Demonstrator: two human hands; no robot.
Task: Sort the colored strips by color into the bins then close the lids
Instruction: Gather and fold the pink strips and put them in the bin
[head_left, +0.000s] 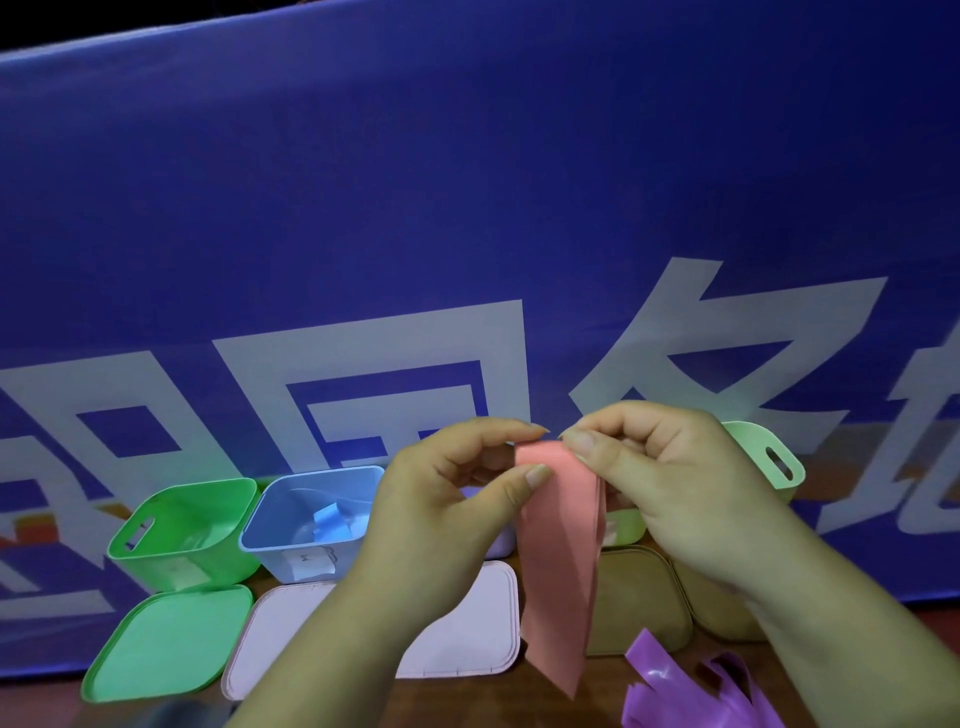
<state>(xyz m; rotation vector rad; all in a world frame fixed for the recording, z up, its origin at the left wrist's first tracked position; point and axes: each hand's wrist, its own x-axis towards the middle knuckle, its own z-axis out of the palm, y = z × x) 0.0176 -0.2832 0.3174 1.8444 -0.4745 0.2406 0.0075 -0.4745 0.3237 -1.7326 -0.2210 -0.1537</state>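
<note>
Head view: the left hand (452, 499) and right hand (670, 483) hold a pink strip (561, 561) raised in front of the bins. Each grip is clamped on its top edge between thumb and fingers, and the strip hangs down. Behind stand a green bin (187, 530) and a blue bin (275, 540) holding blue strips (332, 519). Purple strips (675, 680) lie on the table (493, 701).

We see only a sliver of the bin (503, 540) behind our left hand (441, 499); it may be purple. Our right hand (670, 483) covers most of the pale green bin (763, 452). The purple strips (670, 691) run off the bottom edge.
</note>
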